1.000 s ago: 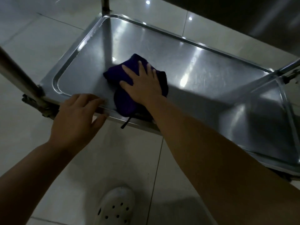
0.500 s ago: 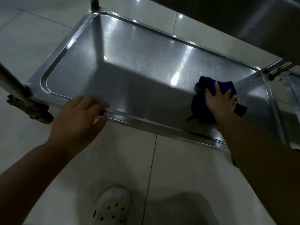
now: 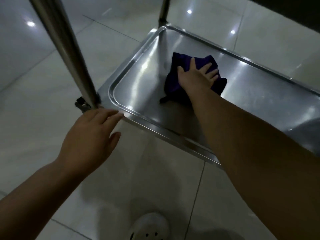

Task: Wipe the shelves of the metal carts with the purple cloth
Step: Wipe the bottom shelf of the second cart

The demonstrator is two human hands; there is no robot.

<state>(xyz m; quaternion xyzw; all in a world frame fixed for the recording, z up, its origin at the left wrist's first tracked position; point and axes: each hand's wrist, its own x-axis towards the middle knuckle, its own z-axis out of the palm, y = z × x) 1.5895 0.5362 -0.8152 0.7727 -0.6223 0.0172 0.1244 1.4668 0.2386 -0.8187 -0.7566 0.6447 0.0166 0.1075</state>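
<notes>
No writing shows anywhere. One purple cloth (image 3: 174, 78) lies bunched on the cart's bottom shelf (image 3: 259, 94), toward its left end. The right hand (image 3: 195, 77) presses it, fingers spread. The left hand (image 3: 91, 134), fingers straight, touches the shelf's near rim beside one of two upright posts (image 3: 69, 49). One white clog (image 3: 149, 227) stands on the tiled floor (image 3: 26, 118).

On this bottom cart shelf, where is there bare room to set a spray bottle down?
The flat stainless steel shelf is bare right of the crumpled purple cloth, out toward its far rim. A smaller bare patch lies between the cloth and the rounded near-left corner. The middle is crowded: the right hand presses the cloth there.
</notes>
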